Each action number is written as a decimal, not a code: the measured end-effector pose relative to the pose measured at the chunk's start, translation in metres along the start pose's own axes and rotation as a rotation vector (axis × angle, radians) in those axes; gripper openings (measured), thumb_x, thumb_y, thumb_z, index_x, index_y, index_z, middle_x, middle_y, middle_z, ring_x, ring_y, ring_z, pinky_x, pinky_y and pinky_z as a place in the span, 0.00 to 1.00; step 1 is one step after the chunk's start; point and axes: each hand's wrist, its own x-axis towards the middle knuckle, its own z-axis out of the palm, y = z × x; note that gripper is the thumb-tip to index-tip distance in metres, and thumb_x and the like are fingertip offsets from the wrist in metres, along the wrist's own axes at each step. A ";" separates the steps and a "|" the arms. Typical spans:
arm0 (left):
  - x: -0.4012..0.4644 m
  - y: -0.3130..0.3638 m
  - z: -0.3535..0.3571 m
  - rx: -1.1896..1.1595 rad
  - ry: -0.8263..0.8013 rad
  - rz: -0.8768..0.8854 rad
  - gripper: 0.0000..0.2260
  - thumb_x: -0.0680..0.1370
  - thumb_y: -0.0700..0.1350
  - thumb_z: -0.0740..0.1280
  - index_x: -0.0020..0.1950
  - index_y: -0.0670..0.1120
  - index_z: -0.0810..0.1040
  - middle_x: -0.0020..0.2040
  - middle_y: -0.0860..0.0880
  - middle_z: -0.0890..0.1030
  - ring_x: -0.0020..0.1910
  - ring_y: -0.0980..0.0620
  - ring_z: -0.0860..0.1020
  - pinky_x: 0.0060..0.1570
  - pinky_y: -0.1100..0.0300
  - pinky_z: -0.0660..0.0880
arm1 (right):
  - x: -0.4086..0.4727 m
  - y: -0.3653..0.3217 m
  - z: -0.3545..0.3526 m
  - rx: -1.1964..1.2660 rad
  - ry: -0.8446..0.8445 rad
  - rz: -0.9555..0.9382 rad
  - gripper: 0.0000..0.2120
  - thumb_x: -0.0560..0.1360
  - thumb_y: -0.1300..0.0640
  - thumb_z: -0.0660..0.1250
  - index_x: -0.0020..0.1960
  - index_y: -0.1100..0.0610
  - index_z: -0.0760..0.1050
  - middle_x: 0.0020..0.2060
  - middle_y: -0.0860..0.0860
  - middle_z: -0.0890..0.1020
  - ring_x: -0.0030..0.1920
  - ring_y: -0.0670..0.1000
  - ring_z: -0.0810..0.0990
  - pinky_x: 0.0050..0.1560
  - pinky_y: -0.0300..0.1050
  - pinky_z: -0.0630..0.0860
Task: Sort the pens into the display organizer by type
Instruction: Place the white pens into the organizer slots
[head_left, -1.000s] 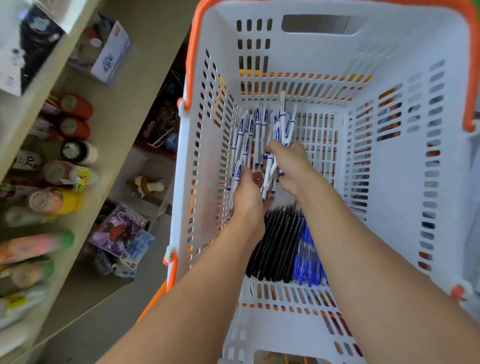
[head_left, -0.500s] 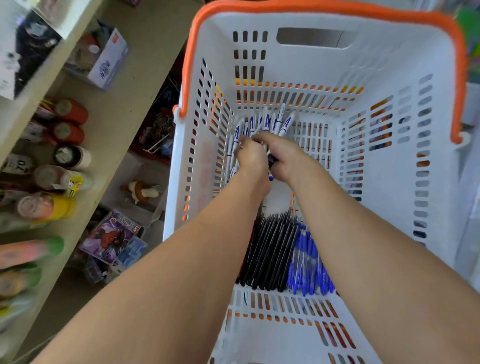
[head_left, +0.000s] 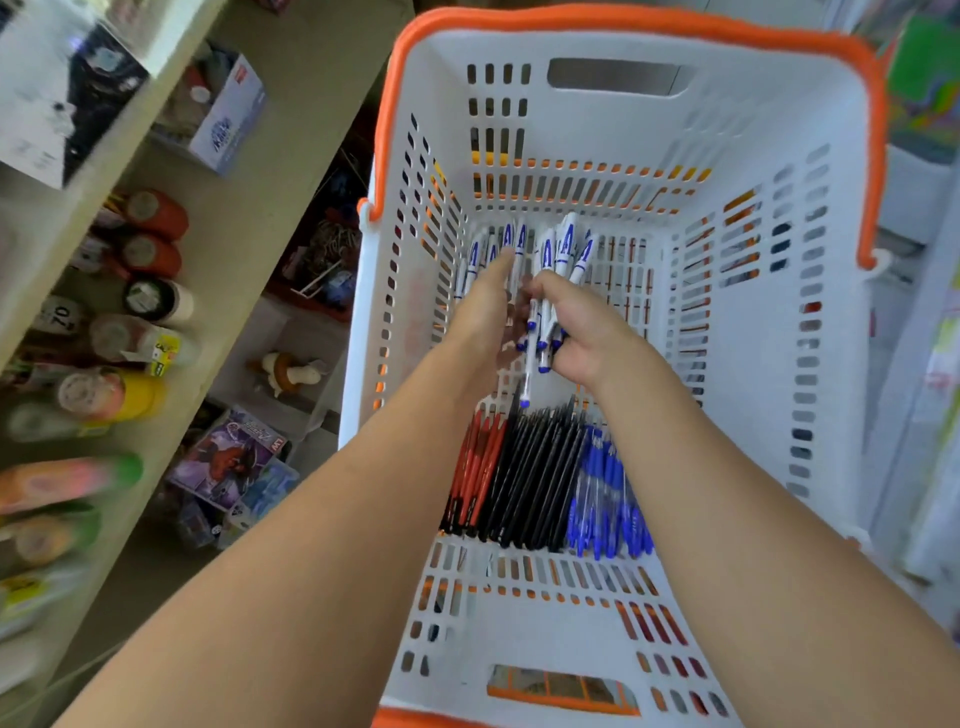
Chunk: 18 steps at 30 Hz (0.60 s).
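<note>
Both my arms reach into a white basket (head_left: 769, 364) with an orange rim. My right hand (head_left: 584, 332) grips a bunch of white pens with blue caps (head_left: 558, 254), lifted off the basket floor. My left hand (head_left: 480, 312) lies alongside, its fingers stretched along more white pens (head_left: 472, 260) by the left wall; whether it holds any is hidden. Red pens (head_left: 475, 467), black pens (head_left: 535, 478) and blue pens (head_left: 608, 499) lie in rows on the basket floor nearer to me.
To the left stand beige shelves (head_left: 249, 249) with bottles and tubes (head_left: 150, 244), a white box (head_left: 228, 124) and packets lower down (head_left: 228, 457). Colourful goods show past the basket's right side (head_left: 924, 104).
My right hand has gathered the white pens into a tighter bunch and raised them. My left hand has opened out along the pens at the left wall. The red pens have come into sight.
</note>
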 end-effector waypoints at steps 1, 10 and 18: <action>-0.009 0.003 0.000 0.068 -0.060 -0.024 0.22 0.77 0.64 0.66 0.53 0.45 0.79 0.40 0.49 0.76 0.35 0.53 0.72 0.42 0.57 0.71 | -0.010 0.003 -0.003 -0.060 -0.046 -0.018 0.03 0.76 0.61 0.67 0.46 0.61 0.79 0.38 0.57 0.82 0.39 0.57 0.82 0.44 0.55 0.80; -0.056 -0.015 0.016 -0.119 -0.095 0.001 0.08 0.74 0.46 0.74 0.46 0.41 0.83 0.41 0.43 0.84 0.41 0.44 0.83 0.50 0.47 0.82 | -0.090 -0.001 0.001 -0.974 -0.087 -0.246 0.41 0.71 0.70 0.69 0.79 0.58 0.55 0.58 0.55 0.81 0.52 0.56 0.85 0.49 0.56 0.84; -0.074 -0.014 0.012 -0.422 0.006 0.216 0.06 0.77 0.35 0.64 0.43 0.44 0.77 0.31 0.48 0.78 0.34 0.49 0.79 0.36 0.56 0.78 | -0.129 0.036 -0.031 -0.022 -0.093 -0.322 0.36 0.76 0.56 0.73 0.79 0.49 0.60 0.61 0.56 0.81 0.56 0.54 0.84 0.57 0.55 0.81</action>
